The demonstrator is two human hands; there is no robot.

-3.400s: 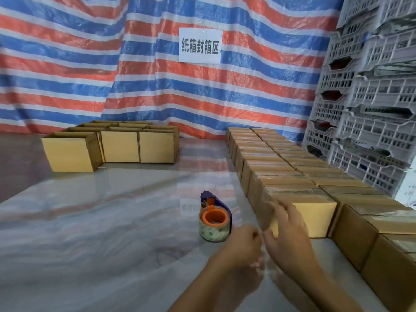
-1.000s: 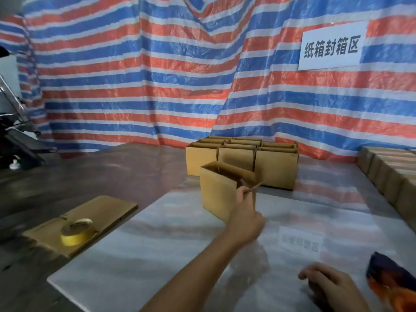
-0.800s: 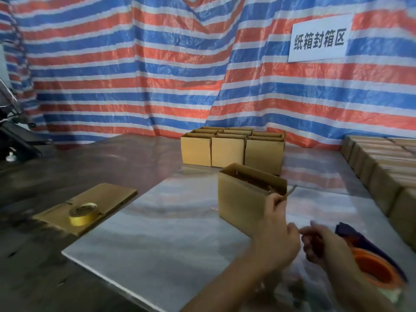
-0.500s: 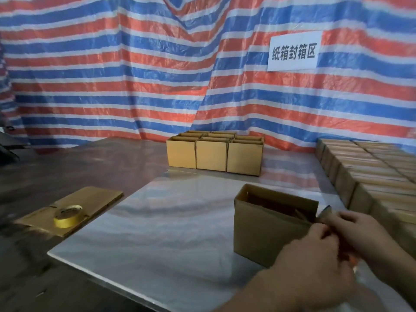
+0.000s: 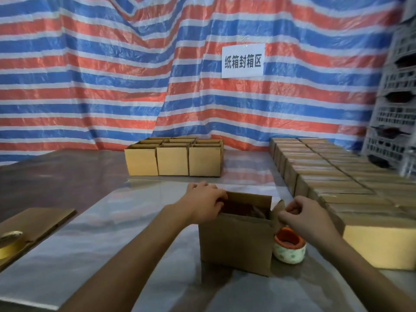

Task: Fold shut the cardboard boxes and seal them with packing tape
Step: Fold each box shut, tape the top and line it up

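An open cardboard box (image 5: 235, 240) stands on the glossy sheet in front of me, its top flaps up. My left hand (image 5: 203, 204) curls over the box's left top edge, fingers on the left flap. My right hand (image 5: 304, 216) pinches the right flap (image 5: 278, 207) at the box's right corner. A roll of packing tape with an orange core (image 5: 289, 246) sits on the sheet just right of the box, partly hidden behind it.
Several open boxes (image 5: 173, 159) stand in a block at the back. Rows of sealed boxes (image 5: 333, 176) run along the right. A flat cardboard piece (image 5: 38, 221) with a yellow tape roll (image 5: 9, 238) lies at left. Grey crates (image 5: 396, 113) are stacked far right.
The open box came from the back left to right in front of me. My left hand shifted to its left edge and my right hand took the right flap.
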